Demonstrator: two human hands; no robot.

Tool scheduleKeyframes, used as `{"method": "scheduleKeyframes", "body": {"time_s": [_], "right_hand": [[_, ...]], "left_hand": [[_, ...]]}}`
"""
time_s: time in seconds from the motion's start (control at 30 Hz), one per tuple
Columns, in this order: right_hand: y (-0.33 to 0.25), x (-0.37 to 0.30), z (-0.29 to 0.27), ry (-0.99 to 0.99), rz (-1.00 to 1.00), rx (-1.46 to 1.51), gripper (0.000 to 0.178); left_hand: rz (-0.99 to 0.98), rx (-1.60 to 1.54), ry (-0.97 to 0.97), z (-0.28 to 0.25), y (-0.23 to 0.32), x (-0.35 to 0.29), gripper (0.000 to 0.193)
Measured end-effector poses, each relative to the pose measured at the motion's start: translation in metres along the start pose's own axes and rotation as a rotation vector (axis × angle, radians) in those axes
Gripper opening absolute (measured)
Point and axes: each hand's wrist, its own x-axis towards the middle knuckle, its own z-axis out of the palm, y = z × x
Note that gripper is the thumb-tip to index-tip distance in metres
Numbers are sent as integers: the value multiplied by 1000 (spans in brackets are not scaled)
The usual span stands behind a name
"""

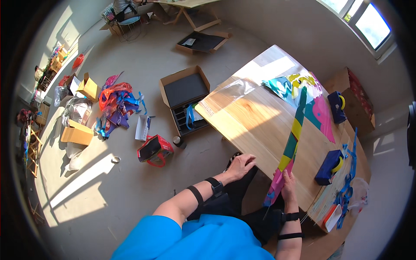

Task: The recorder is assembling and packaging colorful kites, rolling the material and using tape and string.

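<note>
My right hand (289, 187) grips the lower, pink end of a long, narrow folded strip of colourful fabric (291, 145). The strip slants up across the wooden table (234, 108) and is patterned in green, yellow, pink and blue. From its lower end a thin dark tip sticks out. At the near left edge of the table is my left hand (241, 167), holding nothing, its fingers apart and slightly bent. Flat on the far part of the table lies a printed sheet (318, 115) in pink, teal and yellow, partly hidden behind the strip.
Two blue tape dispensers (325, 171) with yellow rolls stand along the table's right side. Blue ribbon (346, 190) and thin sticks (327, 200) lie nearby. On the floor are an open cardboard box (200, 73), a red bag (161, 149) and a heap of coloured fabric (117, 108). A person sits at the back.
</note>
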Motion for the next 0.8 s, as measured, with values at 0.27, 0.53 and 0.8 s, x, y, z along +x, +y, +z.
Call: {"method": "scheduleKeyframes", "body": {"time_s": [0.27, 0.53, 0.8], "right_hand": [[42, 18, -13, 219, 53, -99, 25], [40, 16, 0, 303, 89, -236, 28], [61, 24, -13, 347, 50, -374, 27]], "left_hand": [[-118, 1193, 249, -141, -58, 118, 66], [127, 1332, 324, -136, -50, 147, 24], [315, 1134, 116, -62, -23, 96, 50]]}}
